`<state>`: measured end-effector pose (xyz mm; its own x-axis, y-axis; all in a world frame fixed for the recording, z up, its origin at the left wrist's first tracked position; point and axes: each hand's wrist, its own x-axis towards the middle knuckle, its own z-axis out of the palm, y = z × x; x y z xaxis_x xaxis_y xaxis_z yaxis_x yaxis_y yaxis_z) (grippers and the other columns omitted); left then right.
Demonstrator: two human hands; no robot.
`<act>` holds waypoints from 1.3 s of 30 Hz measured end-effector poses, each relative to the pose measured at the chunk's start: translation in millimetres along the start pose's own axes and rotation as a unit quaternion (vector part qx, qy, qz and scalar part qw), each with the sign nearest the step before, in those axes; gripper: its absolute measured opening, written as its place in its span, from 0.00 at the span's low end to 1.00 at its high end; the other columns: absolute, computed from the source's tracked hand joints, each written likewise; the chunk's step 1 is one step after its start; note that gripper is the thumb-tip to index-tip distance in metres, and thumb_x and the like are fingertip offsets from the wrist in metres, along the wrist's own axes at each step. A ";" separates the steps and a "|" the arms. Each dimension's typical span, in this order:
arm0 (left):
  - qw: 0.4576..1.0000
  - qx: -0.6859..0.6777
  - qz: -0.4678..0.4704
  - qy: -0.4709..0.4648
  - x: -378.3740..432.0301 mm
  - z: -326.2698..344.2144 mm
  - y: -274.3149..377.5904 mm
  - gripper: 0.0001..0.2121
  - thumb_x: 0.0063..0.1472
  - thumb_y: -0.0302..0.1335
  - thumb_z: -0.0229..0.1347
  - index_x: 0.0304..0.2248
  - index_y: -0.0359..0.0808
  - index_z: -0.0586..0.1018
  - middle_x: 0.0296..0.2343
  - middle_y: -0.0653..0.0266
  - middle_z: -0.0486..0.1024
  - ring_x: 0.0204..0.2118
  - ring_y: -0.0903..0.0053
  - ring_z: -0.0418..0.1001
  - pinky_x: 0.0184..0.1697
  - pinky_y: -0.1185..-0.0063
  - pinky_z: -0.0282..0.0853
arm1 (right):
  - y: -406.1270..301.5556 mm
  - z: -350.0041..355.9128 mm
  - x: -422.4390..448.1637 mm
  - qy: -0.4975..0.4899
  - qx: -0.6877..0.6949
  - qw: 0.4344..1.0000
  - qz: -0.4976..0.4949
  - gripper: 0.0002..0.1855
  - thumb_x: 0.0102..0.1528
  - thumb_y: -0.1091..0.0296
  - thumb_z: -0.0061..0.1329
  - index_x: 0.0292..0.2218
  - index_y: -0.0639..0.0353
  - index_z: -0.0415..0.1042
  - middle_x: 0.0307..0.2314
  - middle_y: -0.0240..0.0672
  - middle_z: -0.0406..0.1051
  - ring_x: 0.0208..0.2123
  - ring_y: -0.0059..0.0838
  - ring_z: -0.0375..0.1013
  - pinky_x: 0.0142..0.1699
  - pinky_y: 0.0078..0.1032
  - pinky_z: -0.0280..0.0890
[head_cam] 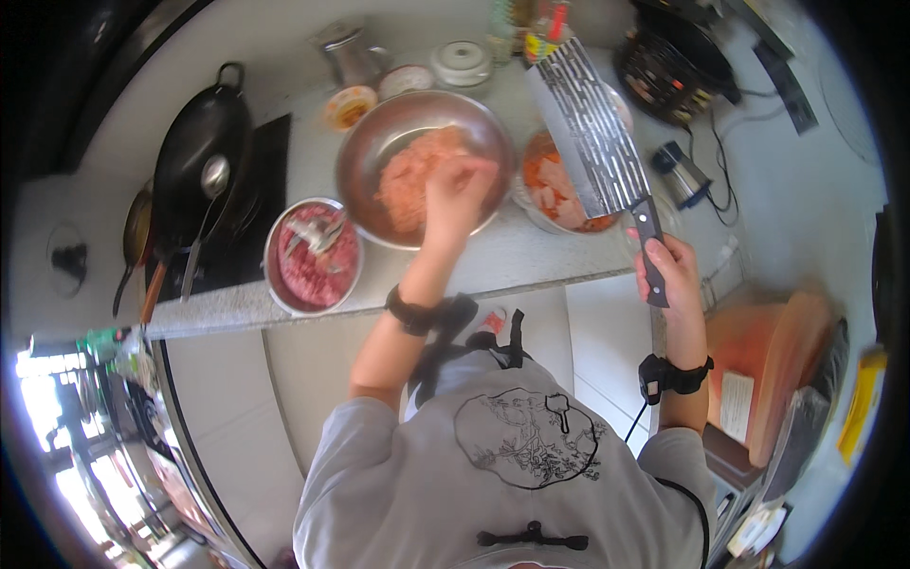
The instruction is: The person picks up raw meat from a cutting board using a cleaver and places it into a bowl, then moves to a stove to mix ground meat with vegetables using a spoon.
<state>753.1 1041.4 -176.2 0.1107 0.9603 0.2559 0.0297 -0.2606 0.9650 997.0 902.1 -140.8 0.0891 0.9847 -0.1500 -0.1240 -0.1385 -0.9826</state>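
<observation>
My right hand (668, 267) grips the dark handle of a wide Chinese cleaver (590, 131), held up over the counter with its blade pointing away from me. Shreds of an orange-pink mixture (412, 178) lie in a large stainless steel bowl (359, 153). Over that bowl is my left hand (458, 188), blurred, with the fingers bunched; whether they pinch anything is hidden. Behind the blade stands a pot (537, 217) of pale pink slices with orange pieces (554, 181). A smaller metal bowl (271, 277) near the counter edge contains pink minced meat (320, 274) and a metal blade piece (313, 235).
Left on the black cooktop (274, 163) sits a wok (199, 135) with a metal ladle (213, 178) in it. At the back are a small sauce bowl (352, 107), a lidded white jar (461, 62) and a metal pitcher (348, 53). A black cooker (672, 71) and cables occupy the right.
</observation>
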 end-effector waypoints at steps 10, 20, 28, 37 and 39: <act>0.887 -0.403 -0.158 0.160 -103.5 -188.4 75.5 0.05 0.53 0.27 0.46 0.30 0.37 0.69 0.27 0.69 0.68 0.30 0.81 0.66 0.31 0.84 0.62 | -21.7 143.5 16.4 -0.266 0.106 0.958 0.012 0.21 0.50 0.61 0.40 0.37 0.74 0.61 0.12 0.33 0.61 0.09 0.18 0.59 0.12 0.15 0.54; 0.810 -0.416 -0.069 0.409 -285.4 -403.0 127.4 0.03 0.52 0.27 0.46 0.26 0.39 0.70 0.27 0.69 0.69 0.31 0.79 0.65 0.33 0.79 0.59 | -22.4 402.7 -24.5 -0.518 0.062 0.851 0.063 0.20 0.50 0.62 0.40 0.36 0.74 0.61 0.13 0.32 0.62 0.09 0.17 0.59 0.13 0.13 0.54; 0.667 -0.448 0.038 0.595 -453.8 -493.2 169.0 0.04 0.51 0.28 0.47 0.26 0.38 0.69 0.25 0.67 0.68 0.30 0.78 0.65 0.32 0.79 0.60 | -10.4 606.6 -102.1 -0.672 0.005 0.726 0.146 0.20 0.51 0.60 0.39 0.36 0.72 0.62 0.13 0.29 0.62 0.08 0.15 0.59 0.13 0.11 0.54; 0.519 -0.444 0.069 0.727 -545.5 -570.8 176.8 0.05 0.49 0.29 0.47 0.27 0.38 0.68 0.26 0.66 0.66 0.29 0.78 0.63 0.31 0.80 0.59 | 43.1 808.4 -167.1 -0.748 -0.071 0.611 0.249 0.18 0.50 0.58 0.40 0.34 0.66 0.64 0.12 0.27 0.62 0.10 0.14 0.59 0.13 0.11 0.53; 0.500 -0.430 0.082 0.747 -563.0 -596.9 175.6 0.05 0.49 0.29 0.47 0.26 0.39 0.68 0.26 0.67 0.65 0.28 0.78 0.63 0.31 0.80 0.59 | 52.1 849.4 -182.7 -0.766 -0.079 0.594 0.232 0.17 0.50 0.59 0.40 0.33 0.66 0.64 0.12 0.27 0.62 0.10 0.14 0.59 0.13 0.11 0.53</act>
<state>103.0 514.2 -116.6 -0.8434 0.1019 -0.5276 -0.3677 -0.8255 0.4283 134.8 805.1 -71.3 -0.9375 -0.2388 -0.2531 0.3223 -0.3219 -0.8902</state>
